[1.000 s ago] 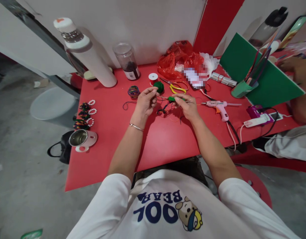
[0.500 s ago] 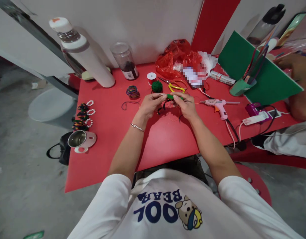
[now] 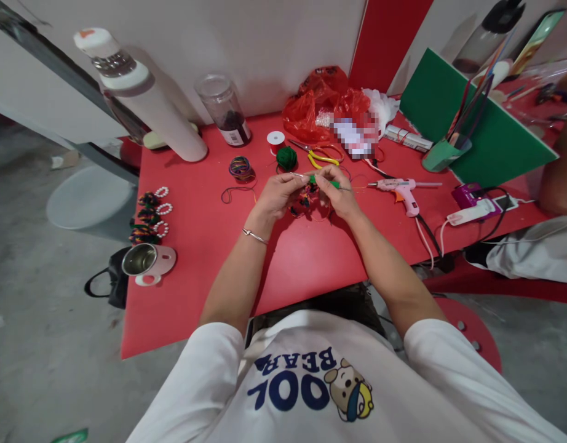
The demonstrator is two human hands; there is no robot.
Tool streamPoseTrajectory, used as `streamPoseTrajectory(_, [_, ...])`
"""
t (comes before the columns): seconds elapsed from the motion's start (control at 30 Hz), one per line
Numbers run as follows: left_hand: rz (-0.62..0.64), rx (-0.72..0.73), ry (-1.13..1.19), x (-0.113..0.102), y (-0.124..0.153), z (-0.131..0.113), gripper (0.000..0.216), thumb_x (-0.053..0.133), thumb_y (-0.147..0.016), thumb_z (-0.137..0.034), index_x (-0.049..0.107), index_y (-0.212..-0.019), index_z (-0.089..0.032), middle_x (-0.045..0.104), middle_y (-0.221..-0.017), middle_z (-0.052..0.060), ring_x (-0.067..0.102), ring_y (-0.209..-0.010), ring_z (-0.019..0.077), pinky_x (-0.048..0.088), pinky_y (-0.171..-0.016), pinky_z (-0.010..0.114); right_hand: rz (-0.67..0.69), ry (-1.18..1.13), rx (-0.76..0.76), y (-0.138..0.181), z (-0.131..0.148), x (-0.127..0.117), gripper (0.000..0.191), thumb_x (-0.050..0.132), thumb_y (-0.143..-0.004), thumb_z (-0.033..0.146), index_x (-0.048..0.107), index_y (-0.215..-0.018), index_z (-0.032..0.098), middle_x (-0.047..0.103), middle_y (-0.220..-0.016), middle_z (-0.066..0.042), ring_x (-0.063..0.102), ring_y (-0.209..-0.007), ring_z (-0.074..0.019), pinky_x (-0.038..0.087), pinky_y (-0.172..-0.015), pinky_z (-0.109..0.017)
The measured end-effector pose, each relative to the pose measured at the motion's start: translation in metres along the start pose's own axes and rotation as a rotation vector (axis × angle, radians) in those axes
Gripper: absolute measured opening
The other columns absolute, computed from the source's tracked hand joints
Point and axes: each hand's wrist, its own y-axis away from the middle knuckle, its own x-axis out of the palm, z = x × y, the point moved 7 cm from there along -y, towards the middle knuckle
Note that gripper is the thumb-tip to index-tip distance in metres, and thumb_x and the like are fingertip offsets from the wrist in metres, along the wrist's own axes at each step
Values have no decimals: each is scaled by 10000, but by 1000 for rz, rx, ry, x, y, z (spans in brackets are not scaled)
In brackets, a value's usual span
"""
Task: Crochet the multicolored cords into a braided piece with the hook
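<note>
Over the middle of the red table (image 3: 302,258), my left hand (image 3: 277,195) and my right hand (image 3: 336,194) meet, both with fingers pinched. Between them is a small multicoloured thread piece (image 3: 305,200) with a green part (image 3: 313,179) at its top; my right fingers grip the green part, and my left fingers pinch a thin thread or wire running to it. Loose threads trail on the table beneath. A green yarn ball (image 3: 286,157) lies just beyond my hands.
A white bottle (image 3: 145,98), clear jar (image 3: 223,111), white spool (image 3: 275,139), coloured band roll (image 3: 240,166), yellow pliers (image 3: 325,159), red bag (image 3: 325,104) and pink glue gun (image 3: 401,189) surround my hands. Finished bead pieces (image 3: 152,215) and a steel cup (image 3: 142,261) sit left. Another person's arm (image 3: 558,178) is right.
My hands have drawn closer together, my left hand coming in from beside the yarn ball to the thread piece. The view has shifted slightly.
</note>
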Motion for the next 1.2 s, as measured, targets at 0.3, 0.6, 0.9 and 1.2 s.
streamPoseTrajectory(0.3, [-23,33,-236,-11,1,-10,413,954,-707,-514,726,-644,-175,432,-456,-48,306,-402,42,138,-413,227,-42,12,1,-4,-2,-2,642,695,-756,883,614,-745,246,613,-674,32,616,-595,-125,504,-543,-277])
streamPoseTrajectory(0.6, [-166,42,201,-35,-5,-22,307,811,-760,-212,571,-573,-174,657,-676,31,537,-555,62,337,-410,145,-166,189,-143,0,11,-11,612,605,-875,834,660,-723,243,634,-768,-6,601,-707,-144,531,-679,-309])
streamPoseTrajectory(0.9, [-47,100,-102,-4,-1,-9,194,910,-657,-211,766,-781,-172,708,-714,13,527,-522,69,365,-448,190,-136,225,-225,4,25,-7,537,597,-956,723,657,-681,265,634,-808,-40,628,-885,-206,553,-885,-384])
streamPoseTrajectory(1.2, [-28,11,-271,-24,15,-11,224,924,-641,-307,774,-718,-160,626,-578,9,446,-475,72,265,-458,211,-399,258,-298,12,42,-32,493,554,-990,699,691,-820,256,674,-1045,-68,709,-994,-222,627,-791,-374])
